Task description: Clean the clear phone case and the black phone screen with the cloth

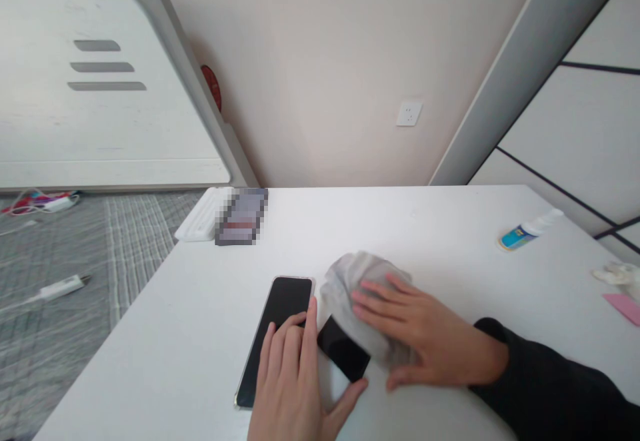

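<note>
My right hand (395,314) presses a crumpled light grey cloth (345,278) down with its fingers spread over it. Under the cloth lies a glossy black phone-like slab (343,351), tilted on the white table; its upper right part is hidden. Thumb and forefinger of my left hand (295,368) brace this slab at its lower corner and left side. The other fingers of that hand rest over a larger phone (287,294) in a clear case, dark screen up, whose lower right part they cover.
On the white table (165,361), a small spray bottle (525,233) lies at the far right, with crumpled tissue (617,273) and a pink item (623,308) by the right edge. A white tray-like case (203,218) and a blurred-out flat item (243,218) sit at the back left.
</note>
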`<state>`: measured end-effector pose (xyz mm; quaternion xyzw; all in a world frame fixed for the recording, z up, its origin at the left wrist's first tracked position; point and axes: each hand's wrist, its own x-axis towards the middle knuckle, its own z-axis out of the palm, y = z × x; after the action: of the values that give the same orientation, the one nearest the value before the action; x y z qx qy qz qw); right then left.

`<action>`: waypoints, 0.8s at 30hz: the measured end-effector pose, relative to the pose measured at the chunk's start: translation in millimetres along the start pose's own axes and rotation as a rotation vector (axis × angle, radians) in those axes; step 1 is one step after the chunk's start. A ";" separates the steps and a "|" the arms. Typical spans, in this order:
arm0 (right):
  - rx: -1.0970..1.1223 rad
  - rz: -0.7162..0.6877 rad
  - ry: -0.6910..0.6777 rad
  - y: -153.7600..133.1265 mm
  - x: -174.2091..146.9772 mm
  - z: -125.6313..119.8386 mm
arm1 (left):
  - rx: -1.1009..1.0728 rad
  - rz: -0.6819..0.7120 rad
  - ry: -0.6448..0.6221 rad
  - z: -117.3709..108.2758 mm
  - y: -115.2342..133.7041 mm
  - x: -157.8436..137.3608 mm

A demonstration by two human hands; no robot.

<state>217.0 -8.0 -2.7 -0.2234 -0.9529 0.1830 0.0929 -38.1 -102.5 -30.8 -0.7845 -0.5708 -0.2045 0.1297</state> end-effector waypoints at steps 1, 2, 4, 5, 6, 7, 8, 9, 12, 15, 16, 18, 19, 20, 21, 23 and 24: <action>0.043 -0.068 -0.044 -4.8 1.4 1.3 | 0.005 0.007 0.001 0.0 -0.2 -0.2; 0.074 -0.111 -0.077 -7.6 2.7 2.0 | 0.009 0.011 0.002 -0.3 -0.3 -0.2; 0.068 -0.079 -0.072 -4.4 3.4 1.0 | 0.010 0.003 0.002 -1.8 -0.3 0.5; 0.035 -0.011 -0.035 0.6 2.5 -0.5 | 0.005 -0.004 -0.007 -2.7 -0.1 1.4; -0.006 0.070 0.010 6.1 1.0 -2.0 | -0.001 -0.008 -0.016 -3.6 0.1 2.5; -0.043 0.137 0.049 10.2 -0.6 -3.1 | -0.006 -0.011 -0.023 -4.4 0.4 3.7; -0.065 0.172 0.070 11.6 -1.8 -3.4 | -0.008 -0.008 -0.028 -4.9 0.7 4.9; -0.065 0.162 0.066 9.6 -2.2 -2.6 | -0.007 -0.003 -0.031 -5.1 0.7 5.8; 0.056 -0.059 -0.050 -8.3 2.0 3.8 | 0.004 0.019 -0.026 -4.9 0.0 5.9; 0.115 -0.107 -0.067 -11.3 5.6 5.7 | 0.007 0.018 -0.020 -4.7 -1.2 3.5; 0.084 -0.040 -0.028 -6.1 4.9 4.4 | 0.003 0.010 -0.018 -4.7 -1.3 2.9; -0.009 0.122 0.064 5.8 1.3 1.0 | -0.009 -0.010 -0.020 -4.8 -1.2 2.2; -0.043 0.166 0.093 9.1 -0.6 -0.1 | -0.016 -0.015 -0.029 -4.6 -1.0 2.0; -0.055 0.166 0.100 9.3 -1.7 -0.3 | -0.020 -0.017 -0.033 -4.2 -0.7 1.9; -0.039 0.124 0.081 6.4 -1.9 0.4 | -0.020 -0.015 -0.033 -3.5 -0.5 1.6; 0.043 -0.033 0.000 -3.8 0.2 3.5 | -0.016 -0.008 -0.022 -1.6 0.0 0.6; 0.079 -0.089 -0.035 -7.7 1.9 4.9 | -0.014 -0.008 -0.013 -0.5 0.1 0.1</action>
<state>211.1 -15.1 -3.9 -0.1737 -0.9554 0.2202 0.0931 -38.1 -102.7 -30.2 -0.7844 -0.5734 -0.2040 0.1196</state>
